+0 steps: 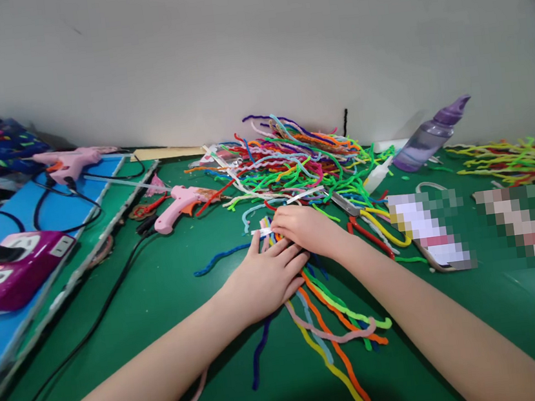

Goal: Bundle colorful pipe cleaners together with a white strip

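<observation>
A bundle of coloured pipe cleaners passes under both hands, its loose ends fanning toward the front of the green table. My left hand lies over the bundle with its fingers stretched across it, gripping it from above. Its thumb is beside a small white strip at the bundle's upper end. Curled fingers of my right hand close on the same upper end, touching the left fingertips. What lies beneath the fingers is hidden. A blue pipe cleaner sticks out to the left.
A heap of pipe cleaners lies behind my hands. Left are two pink glue guns, a black cord and a purple power strip. To the right are a utility knife, white glue bottle, purple water bottle and phone.
</observation>
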{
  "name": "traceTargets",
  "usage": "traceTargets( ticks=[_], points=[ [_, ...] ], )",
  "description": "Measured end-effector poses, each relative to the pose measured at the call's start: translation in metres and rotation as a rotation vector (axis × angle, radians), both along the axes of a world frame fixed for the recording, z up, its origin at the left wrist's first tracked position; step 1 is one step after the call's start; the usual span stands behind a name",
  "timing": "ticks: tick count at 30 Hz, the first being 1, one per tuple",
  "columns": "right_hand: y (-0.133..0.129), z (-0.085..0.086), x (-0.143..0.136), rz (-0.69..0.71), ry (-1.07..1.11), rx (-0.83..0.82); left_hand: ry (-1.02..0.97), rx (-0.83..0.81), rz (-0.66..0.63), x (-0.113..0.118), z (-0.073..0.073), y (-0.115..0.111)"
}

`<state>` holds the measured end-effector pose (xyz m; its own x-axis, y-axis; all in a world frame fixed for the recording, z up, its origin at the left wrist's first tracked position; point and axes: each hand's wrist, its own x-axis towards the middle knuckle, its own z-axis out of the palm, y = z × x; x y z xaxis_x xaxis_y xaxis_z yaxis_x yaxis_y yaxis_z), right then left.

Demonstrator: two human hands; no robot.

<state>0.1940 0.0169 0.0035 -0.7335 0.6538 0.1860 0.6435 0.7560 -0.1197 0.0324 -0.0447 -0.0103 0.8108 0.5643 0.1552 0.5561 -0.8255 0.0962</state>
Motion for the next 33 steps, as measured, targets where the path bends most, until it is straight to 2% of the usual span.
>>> traceTargets(
  ticks=[7, 18, 30, 33],
  points=[
    [0.0000, -0.0037, -0.0006, 0.014, -0.033, 0.044, -0.011, -0.003, -0.005, 0.0000, -0.0008, 0.0007],
    [-0.0015, -0.0038, 0.0010, -0.003, -0.034, 0.027, -0.013, -0.044, 0.000, 0.0000, 0.0010, -0.0002],
    [-0.0020, -0.0017, -0.0028, -0.065, -0.059, 0.039, -0.013, -0.018, 0.001, 0.0001, 0.0018, 0.0000],
    [-0.0037, -0.0018, -0.0050, -0.130, -0.031, 0.046, -0.004, -0.015, -0.001, -0.0002, 0.0032, 0.0002]
  ],
)
